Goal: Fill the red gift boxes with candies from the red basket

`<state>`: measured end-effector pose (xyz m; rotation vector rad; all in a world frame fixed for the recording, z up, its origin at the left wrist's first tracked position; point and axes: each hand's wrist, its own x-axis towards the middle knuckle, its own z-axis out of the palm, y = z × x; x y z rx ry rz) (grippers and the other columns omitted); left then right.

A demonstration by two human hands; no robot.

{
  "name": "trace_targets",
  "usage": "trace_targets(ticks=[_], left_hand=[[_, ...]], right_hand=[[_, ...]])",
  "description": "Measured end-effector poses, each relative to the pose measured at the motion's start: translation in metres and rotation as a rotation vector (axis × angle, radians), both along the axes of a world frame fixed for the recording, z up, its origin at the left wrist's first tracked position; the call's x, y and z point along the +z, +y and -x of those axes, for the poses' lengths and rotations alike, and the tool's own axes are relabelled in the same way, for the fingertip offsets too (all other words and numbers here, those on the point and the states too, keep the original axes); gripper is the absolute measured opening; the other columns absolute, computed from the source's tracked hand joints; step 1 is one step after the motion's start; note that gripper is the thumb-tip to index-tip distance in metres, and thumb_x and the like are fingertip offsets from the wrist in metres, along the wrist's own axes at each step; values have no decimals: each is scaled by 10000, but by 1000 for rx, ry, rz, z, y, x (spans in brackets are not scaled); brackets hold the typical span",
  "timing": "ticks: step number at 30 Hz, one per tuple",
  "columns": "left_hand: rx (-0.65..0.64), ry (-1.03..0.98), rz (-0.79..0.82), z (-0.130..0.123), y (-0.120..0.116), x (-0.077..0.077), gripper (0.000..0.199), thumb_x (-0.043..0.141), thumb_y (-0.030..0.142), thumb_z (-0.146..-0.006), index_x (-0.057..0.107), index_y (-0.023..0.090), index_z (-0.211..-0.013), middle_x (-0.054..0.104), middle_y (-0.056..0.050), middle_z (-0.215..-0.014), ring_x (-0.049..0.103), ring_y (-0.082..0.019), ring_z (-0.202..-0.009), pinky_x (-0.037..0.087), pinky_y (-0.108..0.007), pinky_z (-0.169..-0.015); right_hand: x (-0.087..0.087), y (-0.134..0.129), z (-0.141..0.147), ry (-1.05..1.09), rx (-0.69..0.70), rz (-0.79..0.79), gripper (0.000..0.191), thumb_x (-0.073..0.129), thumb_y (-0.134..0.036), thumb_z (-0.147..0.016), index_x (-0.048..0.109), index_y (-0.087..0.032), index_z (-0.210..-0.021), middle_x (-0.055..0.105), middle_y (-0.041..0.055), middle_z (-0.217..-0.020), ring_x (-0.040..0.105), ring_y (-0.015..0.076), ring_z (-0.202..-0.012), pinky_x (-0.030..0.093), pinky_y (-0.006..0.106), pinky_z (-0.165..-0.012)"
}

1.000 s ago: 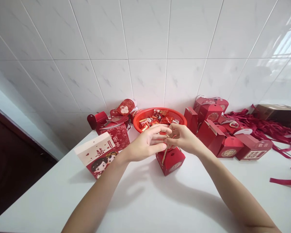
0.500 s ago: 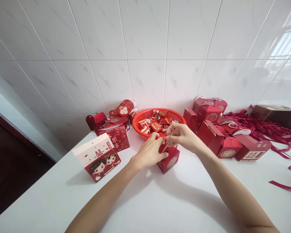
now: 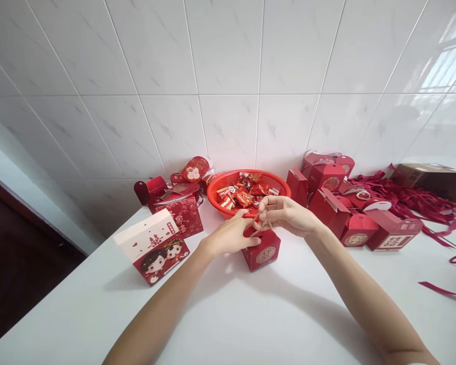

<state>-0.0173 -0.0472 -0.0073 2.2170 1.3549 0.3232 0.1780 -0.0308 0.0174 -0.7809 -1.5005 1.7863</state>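
Observation:
A small red candy box (image 3: 261, 254) with a round pale gold emblem stands upright on the white table in front of me. Beige twine (image 3: 265, 224) lies looped over its top. My left hand (image 3: 231, 235) grips the box's upper left side, its thumb along the top edge and its other fingers partly hidden behind. From the right, my right hand (image 3: 285, 214) pinches the twine just above the box; its fingertips are close to the left hand's.
Behind the box sits a red plastic basket (image 3: 212, 195) of wrapped sweets. Red and white boxes (image 3: 161, 248) stand at left, more red boxes (image 3: 329, 215) at right. Farther right lie dark red ribbons (image 3: 387, 195) and an open cardboard box (image 3: 433, 177). A tiled wall (image 3: 228, 126) bounds the back.
The candy box has turned slightly, so its emblem faces me more, and has shifted a little left. My left hand has flattened; my right fingers still work at the twine.

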Motion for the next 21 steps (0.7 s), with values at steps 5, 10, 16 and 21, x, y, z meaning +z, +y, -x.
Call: trace_targets(ticks=[5,10,16,21], left_hand=[[7,6,20,-1,-2,4,494,708,602,-747,660,265,-1105,529,-70,-1313,625,-329,-1106,534,-426,-906],[-7,9,7,-2,-4,3,530,729,538,-752,645,259,-1194,506,-93,-1378,603,-351,-1165,527,-432,-935],[-107,-97,21,6,-8,17,649,710,593,-779,599,248,-1317,544,-110,-1391,536,-348,-1284,481,-459,-1031],[-155,-155,63,13,-15,27,1057,773,623,-722,271,276,-1585,251,-124,-1663,250,-353,-1520,298,-506,-1200]], right_hand=[[-3,2,1,4,-5,-30,295,858,-226,-630,619,-178,-796,677,-7,-697,652,129,-655,502,266,-660],[-5,1,2,-16,6,-95,282,843,-239,-651,631,-173,-825,683,4,-749,662,143,-709,524,285,-697],[5,-10,2,-12,-176,-316,213,801,-285,-708,636,-182,-796,650,-4,-739,621,131,-662,493,266,-625],[28,-31,-17,24,-482,-517,162,750,-318,-764,635,-203,-769,626,-5,-763,528,99,-570,460,266,-556]])
